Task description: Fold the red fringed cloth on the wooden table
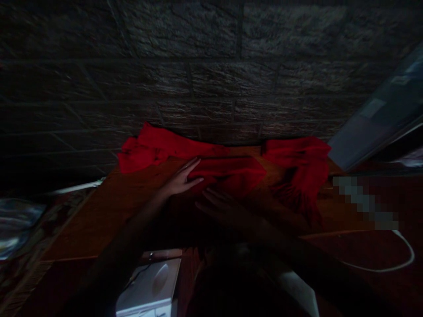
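A red cloth (231, 169), apparently a scarf, lies folded on the wooden table (99, 215) in front of me. My left hand (183, 180) rests at its left end, thumb and fingers spread. Lower down, in deep shadow, my right hand (221, 204) reaches over the near part of the cloth with its fingers stretched out. On the right lies a fringed red scarf (307, 167), its fringe toward me. Another crumpled red cloth (155, 147) stretches along the back left edge. Darkness hides the near part of the middle cloth.
A stone-block wall (211, 79) stands directly behind the table. Below the near edge is a white box (152, 281). A pixelated strip (366, 202) and a white cable (410, 251) are at the right. A shiny plastic bag (16, 224) lies at the far left.
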`<state>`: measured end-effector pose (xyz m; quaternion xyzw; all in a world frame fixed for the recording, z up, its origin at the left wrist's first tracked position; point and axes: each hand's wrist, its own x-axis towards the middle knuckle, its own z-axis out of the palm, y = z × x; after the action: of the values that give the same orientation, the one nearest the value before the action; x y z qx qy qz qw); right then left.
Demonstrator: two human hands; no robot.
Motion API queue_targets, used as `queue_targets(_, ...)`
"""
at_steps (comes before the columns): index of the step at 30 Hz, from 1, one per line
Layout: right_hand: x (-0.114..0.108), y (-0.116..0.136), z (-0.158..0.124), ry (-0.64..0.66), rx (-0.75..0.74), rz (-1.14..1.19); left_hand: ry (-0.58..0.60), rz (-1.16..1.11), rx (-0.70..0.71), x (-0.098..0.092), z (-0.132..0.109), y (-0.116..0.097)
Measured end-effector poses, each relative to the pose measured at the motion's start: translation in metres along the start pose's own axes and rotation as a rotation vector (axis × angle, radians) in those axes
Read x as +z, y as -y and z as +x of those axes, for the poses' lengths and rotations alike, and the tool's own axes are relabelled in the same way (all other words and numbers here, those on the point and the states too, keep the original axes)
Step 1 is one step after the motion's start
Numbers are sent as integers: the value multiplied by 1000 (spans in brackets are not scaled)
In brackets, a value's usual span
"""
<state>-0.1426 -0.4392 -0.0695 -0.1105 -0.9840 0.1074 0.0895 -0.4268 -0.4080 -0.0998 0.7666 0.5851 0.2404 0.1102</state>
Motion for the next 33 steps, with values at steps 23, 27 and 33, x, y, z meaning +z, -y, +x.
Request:
queue_targets(23, -57, -88, -74, -270, 595, 140, 85, 123, 13, -15, 11, -9)
queue_targets(27, -49, -127, -60, -183, 764, 44, 207, 103, -5, -23, 44, -44)
queue_targets(33, -40, -125, -31, -45, 991, -157, 320, -98, -16, 16, 134, -84)
